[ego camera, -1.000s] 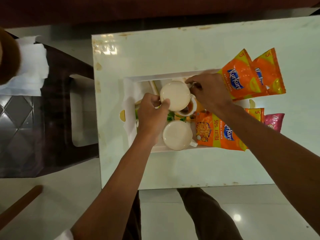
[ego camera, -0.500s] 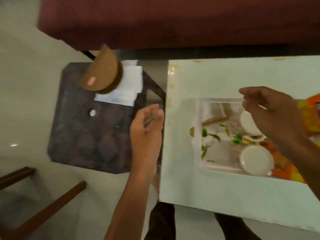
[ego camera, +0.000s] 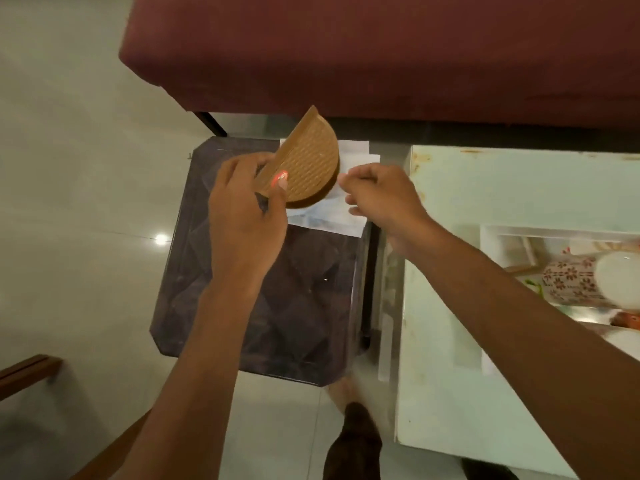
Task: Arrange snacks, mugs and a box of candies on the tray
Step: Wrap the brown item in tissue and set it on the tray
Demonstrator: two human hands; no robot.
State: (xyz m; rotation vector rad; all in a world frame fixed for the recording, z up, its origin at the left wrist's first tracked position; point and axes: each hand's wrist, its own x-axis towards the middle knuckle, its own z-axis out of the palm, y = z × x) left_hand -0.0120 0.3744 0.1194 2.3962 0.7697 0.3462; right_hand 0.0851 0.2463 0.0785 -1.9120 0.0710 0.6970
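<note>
The box of candies [ego camera: 308, 164] is a brown half-round box with a woven pattern, tilted up over white napkins [ego camera: 329, 218] on a dark side table. My left hand [ego camera: 242, 209] grips its flat left side, thumb across the top. My right hand [ego camera: 381, 199] has curled fingers whose tips reach the box's rounded right rim; whether it grips is unclear. At the right edge, the white tray [ego camera: 491, 233] holds a floral mug [ego camera: 568, 282] and part of a second mug [ego camera: 623, 341]. The snacks are mostly out of view.
The dark side table [ego camera: 277, 306] stands left of the white table [ego camera: 485, 188], with a narrow gap between them. A maroon sofa [ego camera: 381, 46] runs along the back. A wooden chair frame [ego camera: 27, 372] is at lower left. My foot [ego camera: 349, 445] is on the tiled floor.
My view has swung left from the tray to the side table. Both hands left the mugs and moved to the candy box; my left hand has taken hold of it.
</note>
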